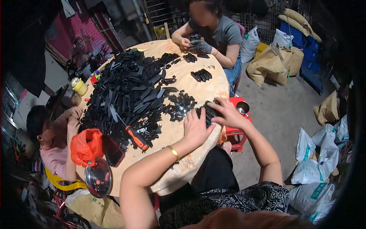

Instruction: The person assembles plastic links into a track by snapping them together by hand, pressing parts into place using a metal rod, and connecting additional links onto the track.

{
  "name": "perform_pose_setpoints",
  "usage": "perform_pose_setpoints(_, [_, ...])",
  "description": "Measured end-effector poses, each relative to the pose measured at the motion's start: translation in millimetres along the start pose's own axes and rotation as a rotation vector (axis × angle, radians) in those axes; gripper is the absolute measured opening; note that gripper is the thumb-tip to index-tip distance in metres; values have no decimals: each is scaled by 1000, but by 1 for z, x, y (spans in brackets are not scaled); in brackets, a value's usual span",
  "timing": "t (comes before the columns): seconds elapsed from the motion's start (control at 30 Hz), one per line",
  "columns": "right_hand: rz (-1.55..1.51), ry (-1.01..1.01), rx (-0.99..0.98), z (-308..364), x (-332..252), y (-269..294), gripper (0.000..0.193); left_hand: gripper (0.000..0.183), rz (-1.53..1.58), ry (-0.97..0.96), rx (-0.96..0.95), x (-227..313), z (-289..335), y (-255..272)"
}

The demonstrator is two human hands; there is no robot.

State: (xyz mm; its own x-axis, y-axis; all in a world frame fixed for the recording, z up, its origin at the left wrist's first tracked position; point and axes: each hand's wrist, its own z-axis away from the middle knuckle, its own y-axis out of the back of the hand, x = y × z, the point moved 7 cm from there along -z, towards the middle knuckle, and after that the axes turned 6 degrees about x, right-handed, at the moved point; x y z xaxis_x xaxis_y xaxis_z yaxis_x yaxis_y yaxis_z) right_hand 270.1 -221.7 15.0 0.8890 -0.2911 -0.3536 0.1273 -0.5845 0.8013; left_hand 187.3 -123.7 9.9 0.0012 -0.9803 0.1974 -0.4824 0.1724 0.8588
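Observation:
At the table's right front edge, a row of small black plastic pieces (209,115) lies between my two hands. My left hand (196,128), with a gold bracelet at the wrist, rests against the row's near left side, thumb and fingers curved along it. From the far right my right hand (230,113) clasps the row, thumb on the near side and fingers over the top. Parts of the pieces are hidden under my fingers. Just left of them lie loose small black parts (180,105), and beyond is another neat row of black pieces (201,75).
A large heap of black parts (129,82) covers the table's left half. An orange-handled screwdriver (136,138), red plastic bag (87,149) and round clear lid (98,178) lie nearer. One person sits across, another at left. A red stool (237,142) holds a metal cup (242,107).

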Motion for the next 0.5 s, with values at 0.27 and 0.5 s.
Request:
perform_pose_setpoints(0.27, [-154, -271, 88, -57, 107, -8, 59, 70, -4, 177, 31, 6, -92, -52])
perform_pose_setpoints(0.5, [-14, -369, 252, -104, 134, -33, 51, 76, -33, 212, -15, -39, -138, -75])
